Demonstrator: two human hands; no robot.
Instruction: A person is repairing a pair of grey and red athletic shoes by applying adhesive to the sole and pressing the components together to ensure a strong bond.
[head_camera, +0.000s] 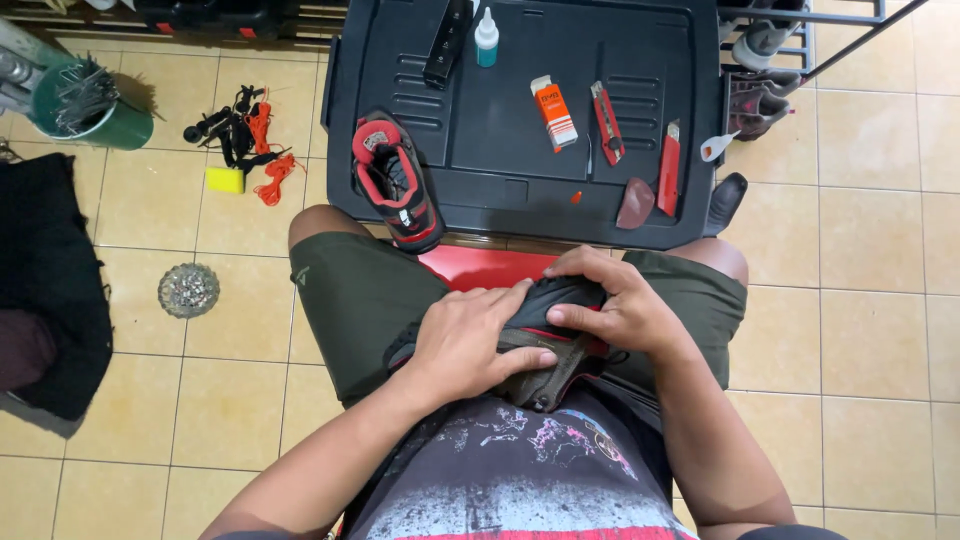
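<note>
Tiled flooring (880, 330) is spreading around a seated person whose lap is carrying a dark shoe (545, 335). Left hand (465, 345) is pressing over its near side, fingers (520, 362) curled closed on it; right hand (615, 305) is gripping its top, fingers wrapped tight. Ahead, a black desk (520, 120) is bearing a red-and-black shoe (397, 182) at its near left corner, and red utility knives (606, 122) toward its right edge.

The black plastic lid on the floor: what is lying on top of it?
On the black plastic lid: a red-and-black shoe, two red utility knives, an orange box, a small glue bottle. What lies beneath stays covered.
</note>
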